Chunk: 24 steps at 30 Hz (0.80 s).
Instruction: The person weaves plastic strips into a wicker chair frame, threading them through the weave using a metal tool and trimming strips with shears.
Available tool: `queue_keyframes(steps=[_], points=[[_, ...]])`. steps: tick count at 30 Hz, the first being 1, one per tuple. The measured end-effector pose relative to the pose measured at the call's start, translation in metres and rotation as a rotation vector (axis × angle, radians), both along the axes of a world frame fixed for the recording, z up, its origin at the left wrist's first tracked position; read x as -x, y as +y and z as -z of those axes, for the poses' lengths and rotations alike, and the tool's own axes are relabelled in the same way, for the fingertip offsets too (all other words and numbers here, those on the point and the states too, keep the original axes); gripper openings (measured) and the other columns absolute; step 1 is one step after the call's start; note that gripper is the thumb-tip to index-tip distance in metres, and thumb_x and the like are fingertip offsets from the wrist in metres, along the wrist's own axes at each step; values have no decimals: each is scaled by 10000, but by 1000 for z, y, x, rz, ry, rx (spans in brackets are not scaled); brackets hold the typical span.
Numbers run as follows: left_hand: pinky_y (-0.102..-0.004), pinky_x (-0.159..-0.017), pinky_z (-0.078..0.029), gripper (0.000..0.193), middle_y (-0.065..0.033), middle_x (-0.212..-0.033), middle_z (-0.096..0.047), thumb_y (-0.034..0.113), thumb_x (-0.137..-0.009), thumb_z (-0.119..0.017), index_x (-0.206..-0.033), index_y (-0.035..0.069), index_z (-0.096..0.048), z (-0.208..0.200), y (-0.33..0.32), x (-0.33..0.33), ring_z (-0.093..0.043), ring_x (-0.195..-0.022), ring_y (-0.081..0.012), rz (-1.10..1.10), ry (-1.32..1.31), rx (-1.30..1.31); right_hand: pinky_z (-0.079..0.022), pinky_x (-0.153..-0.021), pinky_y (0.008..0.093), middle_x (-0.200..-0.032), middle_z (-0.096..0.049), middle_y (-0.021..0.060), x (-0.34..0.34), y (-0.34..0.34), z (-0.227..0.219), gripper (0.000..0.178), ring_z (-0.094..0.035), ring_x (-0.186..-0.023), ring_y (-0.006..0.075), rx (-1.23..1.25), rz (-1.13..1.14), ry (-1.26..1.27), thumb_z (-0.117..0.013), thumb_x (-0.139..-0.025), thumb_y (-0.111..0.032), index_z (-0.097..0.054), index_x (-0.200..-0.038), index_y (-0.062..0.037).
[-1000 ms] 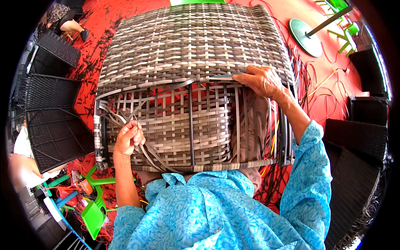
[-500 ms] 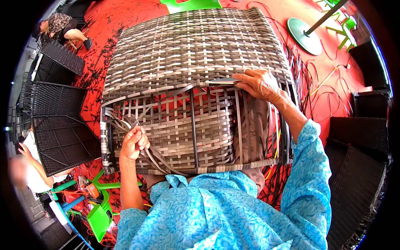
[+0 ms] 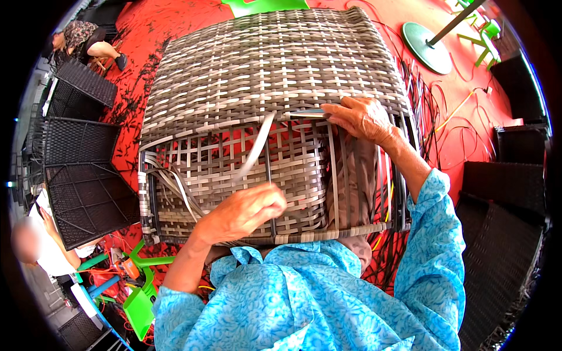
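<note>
Meanwhile, the left hand, clamped on a pale strip, had drawn it up from the wicker frame's corner, tightening the weave; the right hand pressed flat.

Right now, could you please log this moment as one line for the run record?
left hand: pulling grey weaving strip | right hand: pressing top edge of woven frame | floor: loose strands

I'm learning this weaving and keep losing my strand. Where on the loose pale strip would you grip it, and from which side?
Probably low on the pale strip, just above where the left hand already has it, coming from the near side. Its upper end runs under the woven edge by the right hand, so only the slanting free span over the open frame is easy to pinch.
</note>
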<state>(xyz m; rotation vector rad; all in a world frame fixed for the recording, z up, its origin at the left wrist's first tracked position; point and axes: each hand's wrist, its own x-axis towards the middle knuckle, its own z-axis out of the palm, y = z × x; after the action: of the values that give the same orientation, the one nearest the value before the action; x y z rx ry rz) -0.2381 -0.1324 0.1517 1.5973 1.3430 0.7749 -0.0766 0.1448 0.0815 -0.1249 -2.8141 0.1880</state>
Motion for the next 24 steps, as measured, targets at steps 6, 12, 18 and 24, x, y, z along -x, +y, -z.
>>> queue_keyframes(steps=[6, 12, 18, 24], points=[[-374, -977, -381, 128, -126, -1107, -548, 125, -881, -471, -867, 9, -522, 40, 122, 10, -491, -1110, -300, -43, 561, -695, -456, -554, 376, -699, -507, 53, -5, 3, 3, 282, -563, -610, 260, 50, 14, 10, -560, -840, -315, -572, -1097, -199], [-258, -710, -427, 103, -12, -827, -542, 132, -840, -610, -851, 36, -575, 92, 119, 85, -516, -771, -123, -461, 99, -325, -470, -500, 350, -699, -497, 29, -1, 6, 9, 294, -569, -552, 240, -33, 6, 93, -595, -808, -337, -574, -1078, -222], [-265, -725, -427, 112, -25, -819, -546, 135, -832, -620, -841, 34, -571, 93, 123, 85, -522, -785, -139, -464, 165, -276, -457, -459, 358, -678, -494, 27, 7, 12, 17, 274, -553, -504, 237, -57, -37, 108, -609, -799, -330, -587, -1050, -222], [-225, -739, -385, 71, 32, -820, -515, 129, -858, -601, -847, 65, -571, 90, 125, 84, -476, -779, -80, -522, -116, -103, -451, -444, 356, -681, -505, 33, 18, 15, 16, 258, -549, -491, 236, -19, -66, 139, -614, -794, -321, -593, -1033, -225]])
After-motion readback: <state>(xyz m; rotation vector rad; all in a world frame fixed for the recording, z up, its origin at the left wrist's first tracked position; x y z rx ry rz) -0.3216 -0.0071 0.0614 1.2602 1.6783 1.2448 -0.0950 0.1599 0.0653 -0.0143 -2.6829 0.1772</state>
